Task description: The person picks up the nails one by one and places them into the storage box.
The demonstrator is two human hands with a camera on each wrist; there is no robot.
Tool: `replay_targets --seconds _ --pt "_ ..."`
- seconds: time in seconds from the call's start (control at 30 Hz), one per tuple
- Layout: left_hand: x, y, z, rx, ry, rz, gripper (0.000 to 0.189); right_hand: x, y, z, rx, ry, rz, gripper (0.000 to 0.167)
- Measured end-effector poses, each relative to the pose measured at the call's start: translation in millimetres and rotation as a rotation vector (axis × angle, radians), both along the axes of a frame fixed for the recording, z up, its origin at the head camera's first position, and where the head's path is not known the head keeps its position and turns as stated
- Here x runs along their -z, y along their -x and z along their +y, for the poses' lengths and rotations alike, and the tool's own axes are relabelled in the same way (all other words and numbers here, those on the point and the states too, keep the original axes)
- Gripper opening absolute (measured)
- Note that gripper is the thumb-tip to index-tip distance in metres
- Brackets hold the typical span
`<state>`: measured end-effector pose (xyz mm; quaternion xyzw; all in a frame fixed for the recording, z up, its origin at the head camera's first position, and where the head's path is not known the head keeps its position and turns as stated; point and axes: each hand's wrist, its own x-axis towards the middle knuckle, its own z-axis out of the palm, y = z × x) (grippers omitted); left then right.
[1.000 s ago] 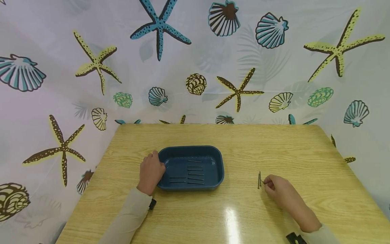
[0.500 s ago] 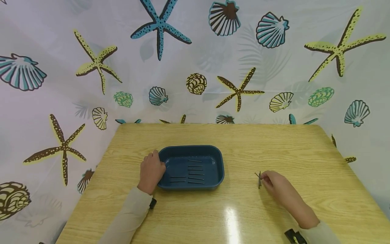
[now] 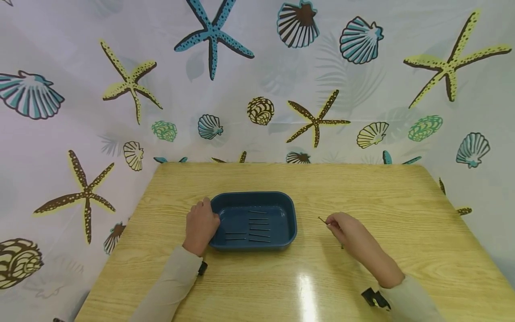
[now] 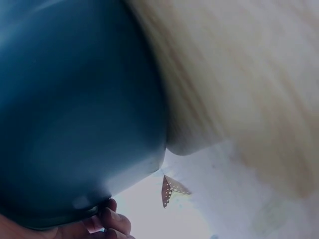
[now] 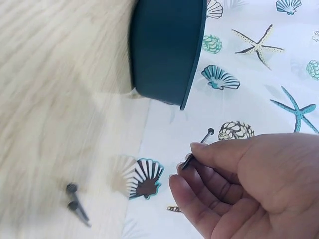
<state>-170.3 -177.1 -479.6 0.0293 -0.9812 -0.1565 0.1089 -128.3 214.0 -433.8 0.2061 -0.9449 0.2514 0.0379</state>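
Note:
My left hand [image 3: 201, 227] grips the left end of a dark blue rectangular tray [image 3: 252, 247], fingers over its rim. In the left wrist view the fingertips [image 4: 115, 221] show at the rim of the tray [image 4: 84, 99]. Several thin nails [image 3: 259, 229] lie flat inside, in two columns. Right of the tray, my right hand [image 3: 349, 231] pinches one nail [image 5: 208, 135] between thumb and fingers, its head sticking out, above the table. Two more nails [image 5: 79, 205] lie close together on the table, mostly hidden under the hand in the head view.
The wooden table [image 3: 289, 179] carries the tray left of centre. A white cloth [image 3: 233, 147] printed with starfish and shells hangs behind and at both sides. Dark bands with small devices [image 3: 375, 298] sit at the wrists.
My right hand has picked one nail from the small group on the table and moved it left and away from me, toward the tray. My left hand stays on the tray.

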Motion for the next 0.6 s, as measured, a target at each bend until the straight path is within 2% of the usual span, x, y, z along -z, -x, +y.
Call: replay_targets --seconds 0.17,0.4,0.6 --pt "0.9 0.0 0.1 -0.006 0.035 0.012 0.022 -3.9 5.2 -16 -0.037 0.017 0.035 0.008" --pt "1.3 -1.4 0.2 0.004 0.067 0.065 0.015 -8.9 10.1 -35 -0.071 0.020 0.054 0.007" --pt "1.2 -0.5 0.9 0.003 0.072 0.070 0.013 -15.9 12.3 -52 -0.151 0.044 0.112 0.007"
